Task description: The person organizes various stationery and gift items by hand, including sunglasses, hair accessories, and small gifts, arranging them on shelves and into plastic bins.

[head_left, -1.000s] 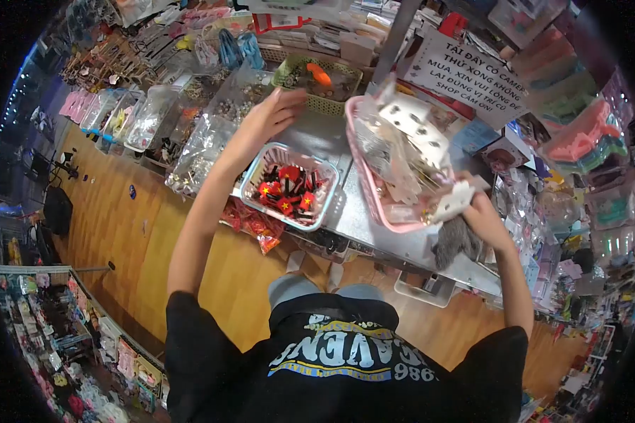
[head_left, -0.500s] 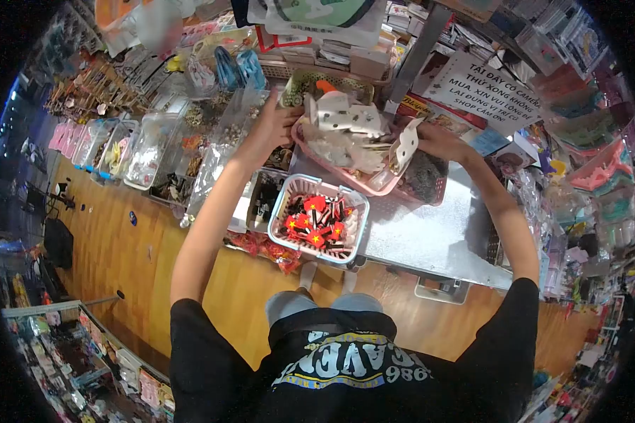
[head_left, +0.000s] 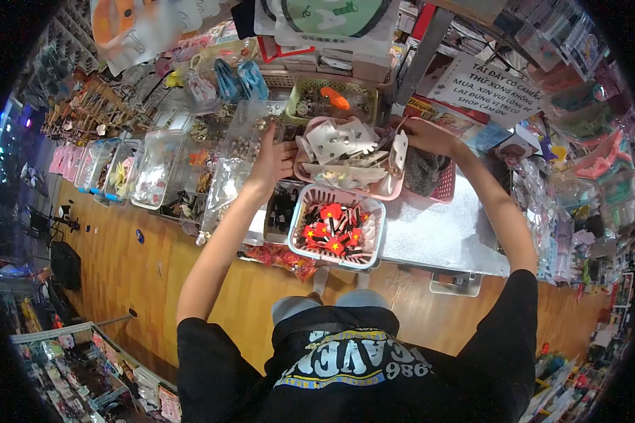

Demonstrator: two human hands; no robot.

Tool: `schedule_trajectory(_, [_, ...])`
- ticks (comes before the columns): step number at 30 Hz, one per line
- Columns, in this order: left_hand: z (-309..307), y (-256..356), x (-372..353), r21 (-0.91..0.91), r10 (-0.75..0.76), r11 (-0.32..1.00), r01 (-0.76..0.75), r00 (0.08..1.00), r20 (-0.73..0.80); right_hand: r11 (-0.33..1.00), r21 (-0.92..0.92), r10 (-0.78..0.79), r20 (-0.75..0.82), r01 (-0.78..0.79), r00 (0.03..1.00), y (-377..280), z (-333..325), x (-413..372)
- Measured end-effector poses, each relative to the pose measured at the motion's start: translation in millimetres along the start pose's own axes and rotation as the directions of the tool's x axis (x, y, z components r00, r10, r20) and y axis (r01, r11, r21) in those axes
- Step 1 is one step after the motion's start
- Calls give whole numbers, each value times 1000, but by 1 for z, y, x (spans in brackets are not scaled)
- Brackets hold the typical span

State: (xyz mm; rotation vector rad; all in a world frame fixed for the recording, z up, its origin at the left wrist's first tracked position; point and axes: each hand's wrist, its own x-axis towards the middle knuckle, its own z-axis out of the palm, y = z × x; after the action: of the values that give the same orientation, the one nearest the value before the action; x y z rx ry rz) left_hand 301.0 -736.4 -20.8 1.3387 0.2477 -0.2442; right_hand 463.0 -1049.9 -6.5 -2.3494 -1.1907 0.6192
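A pink basket filled with white dotted cards and clear plastic packets sits between my two hands. My left hand is at its left side, thumb raised and fingers stretched toward the rim. At the right rim, my right hand has its fingers curled over the edge beside an upright dotted card; its fingertips are partly hidden. Just below stands a white-and-pink basket holding small red pieces with yellow stars among black and white ones.
Behind is a green basket with an orange item. Another pink basket with dark grey contents is under my right forearm. Clear trays line the left. A printed sign leans at the back right. The silver tabletop extends right.
The pink basket has come down and closer to me, and its cards have settled lower. The green basket behind shows more. My hands have moved with it, and the view has shifted slightly.
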Motion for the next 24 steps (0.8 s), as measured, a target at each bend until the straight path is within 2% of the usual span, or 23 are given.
schedule_trajectory(2, [-8,-11,6,-20,2,1000,-2,1000,-16,999,-27,-19,-42,18,999,7,6,2])
schedule_trajectory(4, [-7,-9,2,-14,-14,1000,13,999,-30,995,-76,56,-119,-66,991,-22,4,-4])
schedule_trajectory(5, [-6,-10,0,-10,-30,1000,30,998,-53,970,-119,206,-55,-211,977,-45,-4,-6])
schedule_trajectory(6, [-8,-12,2,-9,-33,999,32,999,-41,968,-117,218,-60,-223,974,-41,0,-7])
schedule_trajectory(8, [-12,-19,6,-18,8,1000,-9,998,-63,992,47,121,-169,-115,978,-19,16,-5])
schedule_trajectory(10, [-6,-12,1,0,1,1000,-1,1000,-20,993,46,118,-192,-111,974,-13,19,-4])
schedule_trajectory(15, [-1,-4,2,0,9,1000,-9,999,-41,990,73,133,-209,-120,969,-8,16,-4])
schedule_trajectory(16, [0,0,2,-7,36,999,-36,999,-40,989,84,136,-203,-121,970,-20,11,-7])
schedule_trajectory(17, [3,5,3,-20,73,997,-73,997,-16,994,71,103,-291,-86,951,-31,4,-23])
schedule_trajectory(18, [9,14,2,-16,73,997,-73,997,-10,993,72,107,-296,-90,949,-44,-6,-35])
schedule_trajectory(20, [31,35,-4,35,104,994,-104,995,5,953,173,289,-276,-249,917,-52,-21,-59])
schedule_trajectory(21, [44,44,-8,39,126,991,-128,991,34,948,286,219,-270,-139,938,-23,-18,-67])
schedule_trajectory(22, [57,51,-10,38,128,991,-130,991,39,930,324,260,-240,-175,935,-40,-28,-87])
schedule_trajectory(24, [80,60,-10,55,71,995,-81,985,158,939,345,151,-381,-12,912,-15,-17,-126])
